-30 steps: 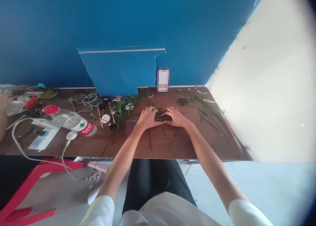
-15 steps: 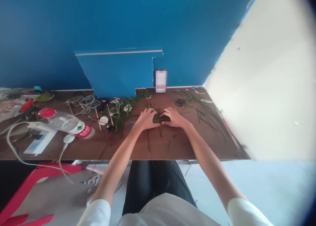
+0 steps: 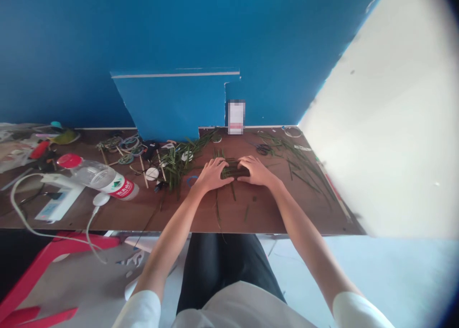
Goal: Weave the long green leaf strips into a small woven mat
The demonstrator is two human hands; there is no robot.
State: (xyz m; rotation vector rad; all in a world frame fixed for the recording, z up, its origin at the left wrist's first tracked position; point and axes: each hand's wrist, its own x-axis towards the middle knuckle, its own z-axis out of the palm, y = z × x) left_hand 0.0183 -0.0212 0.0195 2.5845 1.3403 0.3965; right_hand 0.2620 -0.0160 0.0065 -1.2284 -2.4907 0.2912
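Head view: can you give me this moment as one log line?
left hand: fingers spread on green woven piece | right hand: same piece, other end | table: loose leaf strips, scissors, water bottle

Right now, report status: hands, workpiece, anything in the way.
Left hand and right hand on the dark green woven leaf piece, grip unclear. Piece flat on brown wooden table. Loose green leaf strips scattered around.

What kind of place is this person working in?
Probably a handicraft workbench, maybe a small workshop. The brown table against a blue wall is strewn with green leaf strips, woven rings on sticks and scissors, and the left hand and right hand rest on a small green woven piece.
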